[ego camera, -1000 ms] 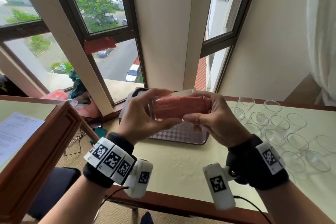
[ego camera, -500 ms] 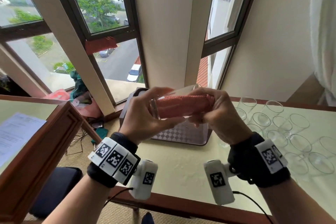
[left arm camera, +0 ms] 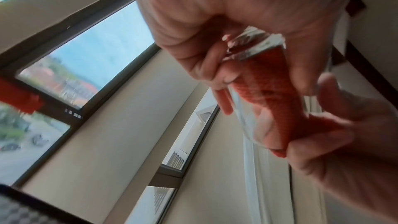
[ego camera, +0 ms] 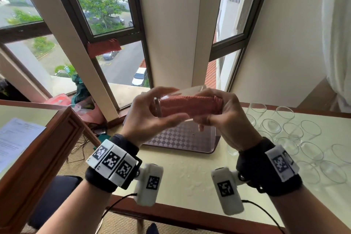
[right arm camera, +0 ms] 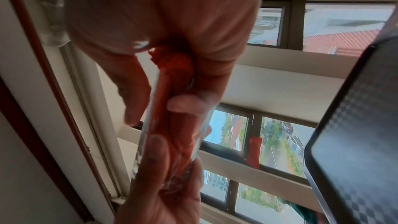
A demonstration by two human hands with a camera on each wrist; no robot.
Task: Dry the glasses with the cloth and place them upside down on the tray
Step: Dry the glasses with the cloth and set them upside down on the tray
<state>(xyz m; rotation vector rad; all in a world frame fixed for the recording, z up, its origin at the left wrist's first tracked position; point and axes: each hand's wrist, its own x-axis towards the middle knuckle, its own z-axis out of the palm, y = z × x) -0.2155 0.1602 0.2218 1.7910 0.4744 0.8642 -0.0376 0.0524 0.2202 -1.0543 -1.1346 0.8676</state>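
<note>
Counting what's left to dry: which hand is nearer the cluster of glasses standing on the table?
Right. The right hand hovers just left of the standing glasses; the left hand is farther left, gripping the base of the held glass.

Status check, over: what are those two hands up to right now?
Left hand grips glass base. Right hand holds red cloth stuffed inside. Tray bare below, nothing blocking.

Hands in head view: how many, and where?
2. Left hand grips the glass at its base; right hand grips the cloth at its mouth. Neither is hidden.
</note>
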